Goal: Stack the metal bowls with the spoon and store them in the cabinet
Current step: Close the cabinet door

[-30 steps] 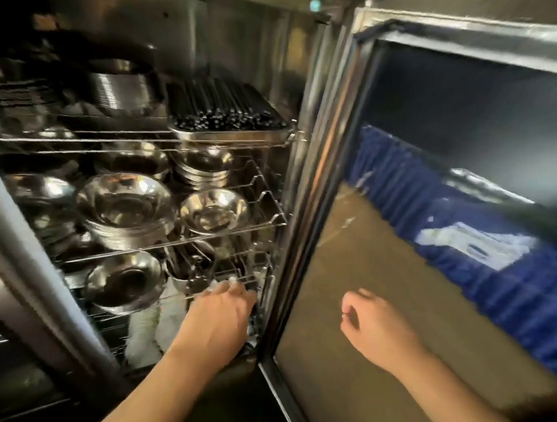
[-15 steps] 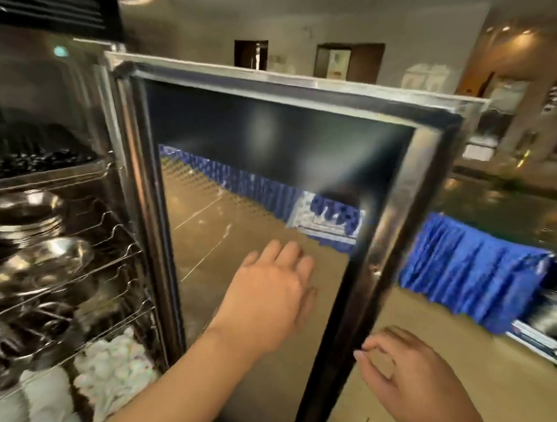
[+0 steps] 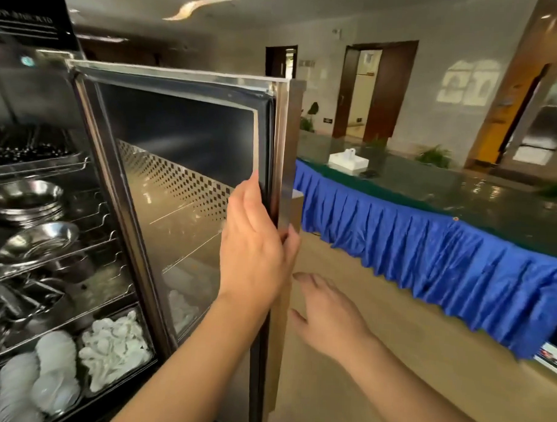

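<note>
The steel cabinet stands at the left with its glass door [image 3: 183, 188] swung out toward me. Stacked metal bowls [image 3: 26, 200] and a tilted metal bowl [image 3: 37, 242] rest on wire shelves [image 3: 90, 239] inside. I cannot make out the spoon. My left hand [image 3: 253, 251] wraps over the door's free edge at mid height, fingers curled around the far side. My right hand [image 3: 327, 316] hovers just right of the door, lower down, fingers spread and holding nothing.
A tray of dark chopsticks [image 3: 26, 151] sits on the top shelf. White ceramic spoons [image 3: 113, 350] and white bowls [image 3: 37, 382] fill the bottom shelf. A long table with a blue skirt [image 3: 427, 257] runs along the right, a white box [image 3: 348, 161] on it.
My view swung right, away from the shelves. My left hand left the lower shelf, crossed the glass and took hold of the door's edge. My right hand followed to the door's right side.
</note>
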A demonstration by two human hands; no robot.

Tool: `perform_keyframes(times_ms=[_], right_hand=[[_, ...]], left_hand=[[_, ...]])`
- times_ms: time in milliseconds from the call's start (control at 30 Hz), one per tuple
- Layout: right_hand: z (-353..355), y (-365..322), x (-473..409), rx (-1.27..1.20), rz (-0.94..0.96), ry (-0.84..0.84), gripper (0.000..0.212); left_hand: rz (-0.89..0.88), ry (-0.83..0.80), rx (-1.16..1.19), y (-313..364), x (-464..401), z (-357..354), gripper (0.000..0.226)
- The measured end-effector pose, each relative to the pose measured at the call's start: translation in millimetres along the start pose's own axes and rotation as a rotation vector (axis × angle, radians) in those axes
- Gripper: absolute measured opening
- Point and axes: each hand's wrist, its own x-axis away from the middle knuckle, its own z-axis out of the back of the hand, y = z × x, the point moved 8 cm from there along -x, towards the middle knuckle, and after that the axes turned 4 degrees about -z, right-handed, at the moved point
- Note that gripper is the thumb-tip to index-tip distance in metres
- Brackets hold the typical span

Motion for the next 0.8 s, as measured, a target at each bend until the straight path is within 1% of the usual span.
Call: perform_keyframes(times_ms=[167, 267, 433, 667, 800], right_hand=[[-7, -15, -12, 0.004, 0.077, 0.027, 0.049], [-14, -32, -12, -0.012, 0.125, 0.04, 0.045], [-39, -83, 7, -0.056, 0.313, -0.039, 0.046], [-56, -175, 35, -0.129, 0.521, -0.082, 0.049], [-68, -228, 43, -0.195, 0.616, -0.108, 0.053]], left_hand=[[0.014, 0.071, -0.136, -3, 18, 31, 0.088], [0.031, 0.095, -0.232, -9, 34, 65, 0.094], [0.145, 0.118, -0.402, -23, 65, 132, 0.099], [0.313, 0.199, -0.588, -49, 107, 227, 0.09], [0.383, 0.195, -0.665, -77, 132, 271, 0.085]])
